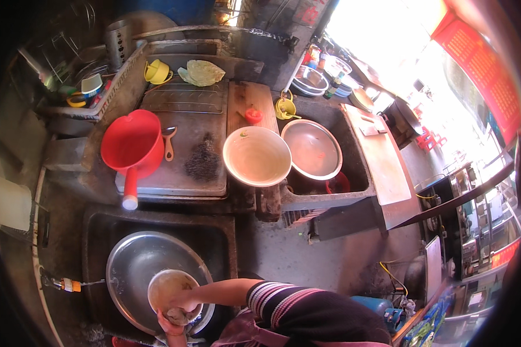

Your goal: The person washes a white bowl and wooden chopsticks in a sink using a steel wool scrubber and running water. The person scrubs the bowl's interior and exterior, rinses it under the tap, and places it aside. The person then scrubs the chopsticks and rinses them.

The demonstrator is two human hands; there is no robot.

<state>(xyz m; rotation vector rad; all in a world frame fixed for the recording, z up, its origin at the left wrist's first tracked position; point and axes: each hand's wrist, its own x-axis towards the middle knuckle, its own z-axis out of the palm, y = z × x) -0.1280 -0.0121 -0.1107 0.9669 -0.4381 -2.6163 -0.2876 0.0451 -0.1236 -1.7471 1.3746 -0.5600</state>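
Observation:
A pale bowl (163, 282) is tilted over a large stainless steel basin (134, 256) in the dark stone sink (229, 243). My left hand (170, 326) grips the bowl's lower rim from outside. Inside the bowl, my right hand (184, 300) has its fingers curled on a pale, crumpled, cloth-like thing (180, 315); its exact kind is hard to make out. At the left, a tap with an orange collar (70, 285) sends a thin stream of water toward the basin.
On the counter beyond the sink are a red long-handled dipper (132, 141), a peeler (169, 143), a black scouring pad (202, 160) and a large cream bowl (257, 156). A second sink (358, 165) holds a metal basin (312, 149). A cutting board (380, 160) carries a cleaver (371, 130).

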